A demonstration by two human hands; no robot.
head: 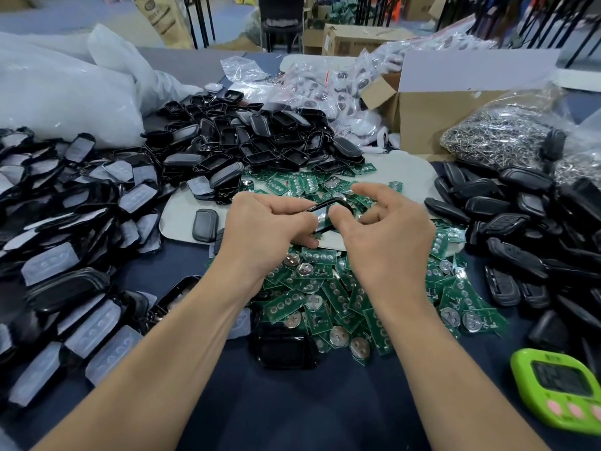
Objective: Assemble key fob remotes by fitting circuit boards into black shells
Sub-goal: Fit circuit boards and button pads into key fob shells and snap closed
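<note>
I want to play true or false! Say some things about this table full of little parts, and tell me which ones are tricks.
1. The left hand holds a black shell. True.
2. The circuit boards piled under the hands are red. False: they are green.
3. A green timer lies at the near right. True.
4. The cardboard box stands at the far left. False: it stands at the far right.

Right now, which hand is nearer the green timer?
Right. The right hand is up and left of the green timer, thumb on the black shell above the circuit boards. The left hand grips the shell's other side, farther from the timer.
</note>
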